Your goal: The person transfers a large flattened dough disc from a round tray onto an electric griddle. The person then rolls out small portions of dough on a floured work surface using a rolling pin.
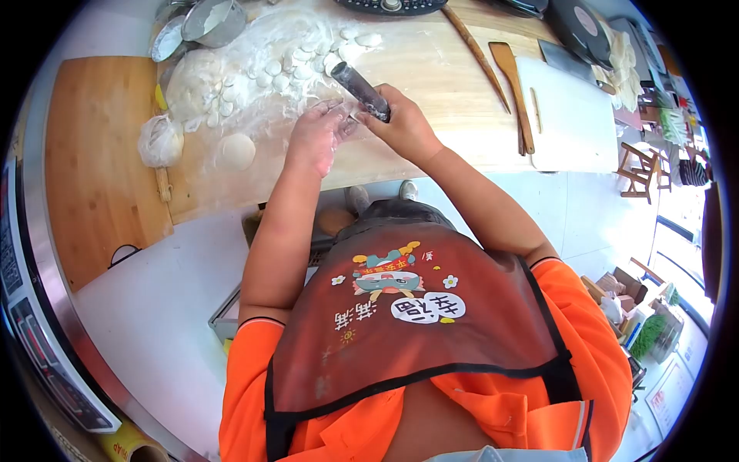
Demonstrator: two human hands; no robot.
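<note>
My right hand (406, 127) is wrapped round a short dark rod (361, 91) dusted with flour, which tilts up to the left. Beside it, my left hand (317, 137) is floury, its fingers bent toward the right hand; whether anything lies between them is hidden. Both hands are over the front part of the wooden work surface (439, 85). Beyond them lie several small pale dough pieces (302, 73) in scattered flour. A flat round of dough (236, 152) rests to the left, near a knotted plastic bag (161, 142).
Metal bowls (214, 23) stand at the back left. On the right are a long wooden stick (477, 58), a wooden spatula (508, 77), a white board (573, 131) and a cleaver (568, 61). A brown board (100, 154) is at far left.
</note>
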